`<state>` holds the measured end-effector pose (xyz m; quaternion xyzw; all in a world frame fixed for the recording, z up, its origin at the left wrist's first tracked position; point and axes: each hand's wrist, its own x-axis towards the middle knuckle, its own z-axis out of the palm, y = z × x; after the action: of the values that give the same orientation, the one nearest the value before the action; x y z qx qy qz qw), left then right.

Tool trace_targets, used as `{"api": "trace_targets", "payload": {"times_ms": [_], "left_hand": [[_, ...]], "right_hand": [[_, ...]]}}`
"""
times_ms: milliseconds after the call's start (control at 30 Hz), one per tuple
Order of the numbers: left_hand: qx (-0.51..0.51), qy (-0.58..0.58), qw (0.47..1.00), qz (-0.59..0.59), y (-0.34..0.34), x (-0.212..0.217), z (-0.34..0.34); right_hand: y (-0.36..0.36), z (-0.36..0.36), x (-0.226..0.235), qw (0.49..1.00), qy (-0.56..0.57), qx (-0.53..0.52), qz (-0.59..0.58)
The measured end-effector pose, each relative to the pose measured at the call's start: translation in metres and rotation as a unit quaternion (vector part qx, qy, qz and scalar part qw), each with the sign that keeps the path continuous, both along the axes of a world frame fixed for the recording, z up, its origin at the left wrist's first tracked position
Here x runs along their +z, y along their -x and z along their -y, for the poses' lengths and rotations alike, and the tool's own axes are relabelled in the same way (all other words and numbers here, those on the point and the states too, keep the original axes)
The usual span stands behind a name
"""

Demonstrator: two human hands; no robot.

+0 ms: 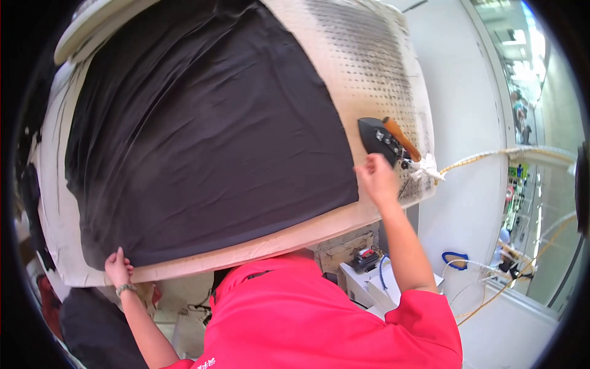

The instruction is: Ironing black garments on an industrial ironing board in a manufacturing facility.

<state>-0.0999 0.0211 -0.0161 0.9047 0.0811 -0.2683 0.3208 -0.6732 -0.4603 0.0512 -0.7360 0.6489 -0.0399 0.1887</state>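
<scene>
A large piece of black fabric [215,135] lies spread over a padded pressing board [344,67], with shallow wrinkles across it. At the fabric's lower left corner, my left hand [118,269] is closed on its edge, the thumb pointing up. My right hand [378,179] is beside the fabric's right edge, just below the iron. Its fingers are curled together and slightly blurred; what they hold, if anything, cannot be made out. The dark iron [378,140] with a wooden handle [402,138] rests on the board.
White cloth [425,167] wraps the iron's rear, where a hose [485,158] runs off right. Below the board's right end stands a white box [393,289] near a small black device [365,261]. Dark cloth [98,329] hangs at lower left. A white wall [458,117] borders the right side.
</scene>
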Motion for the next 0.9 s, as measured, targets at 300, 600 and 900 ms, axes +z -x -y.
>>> {"api": "trace_targets", "payload": {"times_ms": [300,600,900], "left_hand": [[0.011,0.069,0.994,-0.087,0.021,0.04,0.033],[0.046,0.272,0.961,-0.007,0.021,0.075,-0.069],[0.203,0.43,0.848,-0.236,0.038,-0.005,-0.061]], "right_hand": [[0.029,-0.002,-0.022,0.968,-0.139,-0.064,0.199],[0.075,-0.088,0.014,0.925,-0.24,-0.08,0.285],[0.052,-0.135,-0.007,0.789,-0.381,-0.233,0.422]]}}
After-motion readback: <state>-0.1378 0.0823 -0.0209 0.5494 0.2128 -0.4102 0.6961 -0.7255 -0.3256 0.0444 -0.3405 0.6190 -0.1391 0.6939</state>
